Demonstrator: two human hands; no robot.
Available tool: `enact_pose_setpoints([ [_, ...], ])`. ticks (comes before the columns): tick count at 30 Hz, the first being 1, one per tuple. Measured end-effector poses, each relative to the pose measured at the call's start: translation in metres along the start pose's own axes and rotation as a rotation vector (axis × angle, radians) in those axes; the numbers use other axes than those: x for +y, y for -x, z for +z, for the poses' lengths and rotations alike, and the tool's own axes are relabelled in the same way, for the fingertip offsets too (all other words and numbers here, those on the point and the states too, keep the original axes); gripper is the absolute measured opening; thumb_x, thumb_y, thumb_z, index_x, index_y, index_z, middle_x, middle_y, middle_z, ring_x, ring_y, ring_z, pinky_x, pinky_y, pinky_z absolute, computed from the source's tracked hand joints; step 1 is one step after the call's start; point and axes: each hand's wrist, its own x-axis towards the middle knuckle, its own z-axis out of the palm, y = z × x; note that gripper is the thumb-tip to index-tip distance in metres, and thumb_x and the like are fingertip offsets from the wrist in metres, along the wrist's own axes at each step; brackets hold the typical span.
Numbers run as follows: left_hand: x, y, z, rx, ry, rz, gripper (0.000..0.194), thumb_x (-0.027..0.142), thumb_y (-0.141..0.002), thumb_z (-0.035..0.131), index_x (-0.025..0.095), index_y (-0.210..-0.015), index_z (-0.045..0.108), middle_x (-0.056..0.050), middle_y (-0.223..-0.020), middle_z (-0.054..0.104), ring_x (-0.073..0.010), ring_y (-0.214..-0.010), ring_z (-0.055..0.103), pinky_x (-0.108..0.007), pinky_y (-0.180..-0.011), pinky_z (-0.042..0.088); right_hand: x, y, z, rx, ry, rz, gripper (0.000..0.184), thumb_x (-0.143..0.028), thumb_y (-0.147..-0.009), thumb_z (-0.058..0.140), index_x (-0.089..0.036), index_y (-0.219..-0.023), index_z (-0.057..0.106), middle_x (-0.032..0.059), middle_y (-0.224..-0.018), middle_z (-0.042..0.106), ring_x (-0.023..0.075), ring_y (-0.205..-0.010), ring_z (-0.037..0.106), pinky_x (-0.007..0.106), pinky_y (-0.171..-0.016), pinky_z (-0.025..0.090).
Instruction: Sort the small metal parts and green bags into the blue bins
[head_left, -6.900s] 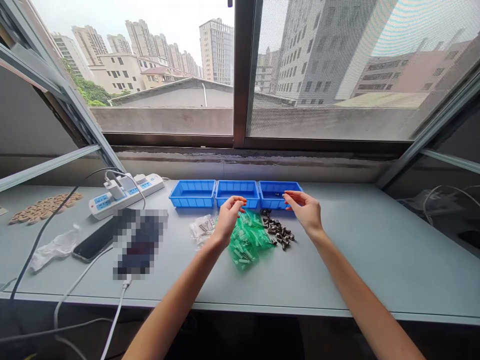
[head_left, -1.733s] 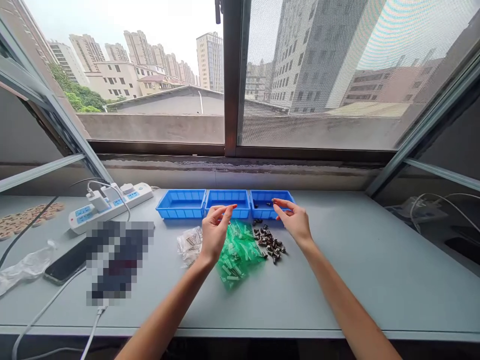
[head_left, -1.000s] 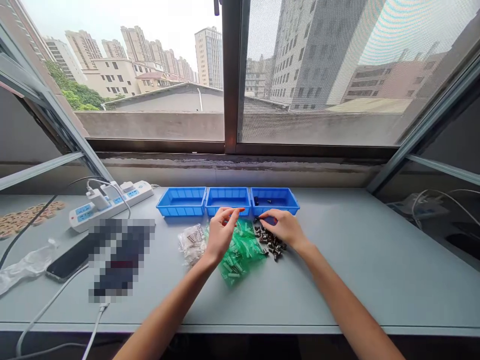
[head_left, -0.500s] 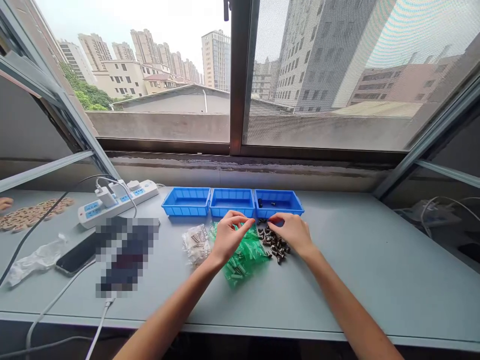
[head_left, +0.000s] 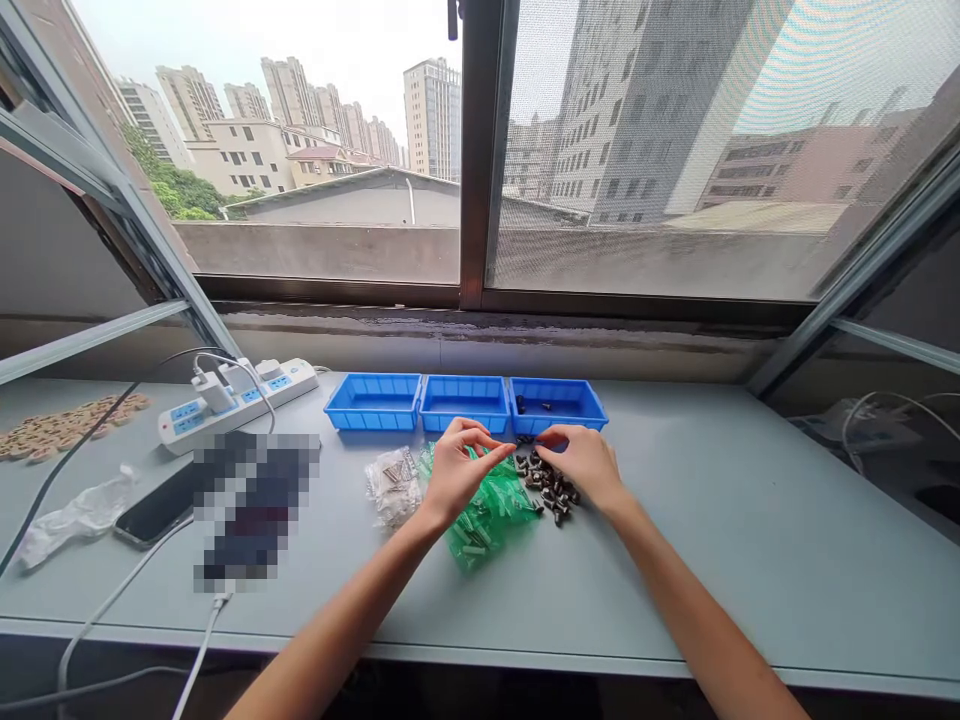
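Observation:
My left hand [head_left: 463, 472] is over a green plastic bag [head_left: 495, 505] of small light pieces, its thumb and index finger closed in a pinch; whatever is between the tips is too small to make out. My right hand [head_left: 583, 462] pinches at the far edge of a pile of dark screws [head_left: 555, 490]; what its fingertips hold is hidden. The two sets of fingertips are close together but apart. Behind them, the right blue bin [head_left: 592, 408] has a few dark screws inside. A clear bag [head_left: 393, 490] of small metallic pieces lies left of the green one.
The left blue bin [head_left: 352, 421] and the middle blue bin [head_left: 450, 422] stand beside the right one. Leftward are a power strip [head_left: 244, 405], a black phone [head_left: 161, 505], a blurred dark device [head_left: 259, 510], cables, crumpled plastic [head_left: 79, 520] and small wooden pieces [head_left: 67, 428].
My left hand's fingertips have shifted slightly right, closer to the right hand. The right hand has barely moved. Another person's fingers at the left edge have gone out of view.

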Motion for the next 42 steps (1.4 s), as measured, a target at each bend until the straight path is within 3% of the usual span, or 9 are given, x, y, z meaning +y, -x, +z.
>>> enact_pose_setpoints([
  [12, -0.002, -0.003, -0.003, 0.025, -0.038, 0.004, 0.029, 0.045, -0.078, 0.057, 0.022, -0.077, 0.074, -0.004, -0.080, 0.058, -0.0123, -0.063, 0.049, -0.025, -0.060, 0.042, -0.001, 0.001, 0.000, -0.035, 0.005, 0.026, 0.012, -0.027, -0.069, 0.060, -0.029, -0.074, 0.071, -0.0026, -0.077, 0.074, 0.0211, -0.077, 0.067, 0.029, -0.061, 0.041],
  [23, -0.010, 0.000, 0.002, -0.001, -0.080, 0.014, 0.031, 0.045, -0.080, 0.056, 0.022, -0.088, 0.075, -0.004, -0.082, 0.057, -0.0124, -0.064, 0.050, -0.025, -0.060, 0.043, -0.002, 0.000, 0.002, -0.115, -0.018, 0.025, 0.018, -0.028, -0.075, 0.055, -0.028, -0.079, 0.072, -0.0022, -0.088, 0.074, 0.0213, -0.085, 0.067, 0.030, -0.067, 0.045],
  [31, -0.011, -0.003, 0.000, -0.022, -0.079, 0.002, 0.029, 0.046, -0.076, 0.061, 0.022, -0.081, 0.076, -0.004, -0.075, 0.057, -0.0139, -0.066, 0.053, -0.025, -0.059, 0.043, -0.004, -0.001, 0.004, -0.112, -0.043, -0.002, 0.015, -0.030, -0.076, 0.058, -0.026, -0.079, 0.072, -0.0002, -0.086, 0.074, 0.0204, -0.079, 0.066, 0.030, -0.067, 0.045],
  [36, -0.011, -0.004, 0.000, -0.022, -0.080, -0.030, 0.027, 0.044, -0.071, 0.065, 0.020, -0.065, 0.074, -0.005, -0.075, 0.058, -0.0151, -0.069, 0.054, -0.025, -0.059, 0.042, -0.005, 0.000, 0.004, -0.063, -0.074, -0.027, 0.014, -0.033, -0.071, 0.062, -0.025, -0.077, 0.071, 0.0004, -0.079, 0.073, 0.0197, -0.070, 0.064, 0.030, -0.062, 0.044],
  [39, -0.010, -0.005, 0.000, -0.012, -0.062, -0.038, 0.029, 0.045, -0.066, 0.069, 0.019, -0.054, 0.069, -0.004, -0.075, 0.058, -0.0152, -0.071, 0.055, -0.025, -0.059, 0.042, -0.005, -0.001, 0.004, -0.013, -0.210, -0.058, 0.016, -0.035, -0.068, 0.063, -0.024, -0.076, 0.071, 0.0016, -0.076, 0.072, 0.0178, -0.063, 0.061, 0.030, -0.060, 0.044],
  [42, -0.009, -0.004, -0.001, -0.004, -0.037, -0.014, 0.027, 0.044, -0.062, 0.073, 0.019, -0.053, 0.067, -0.003, -0.077, 0.057, -0.0129, -0.066, 0.054, -0.025, -0.059, 0.043, -0.009, -0.002, 0.003, -0.028, -0.483, -0.048, 0.023, -0.040, -0.064, 0.066, -0.020, -0.075, 0.071, 0.0033, -0.072, 0.070, 0.0151, -0.058, 0.057, 0.029, -0.057, 0.043],
])
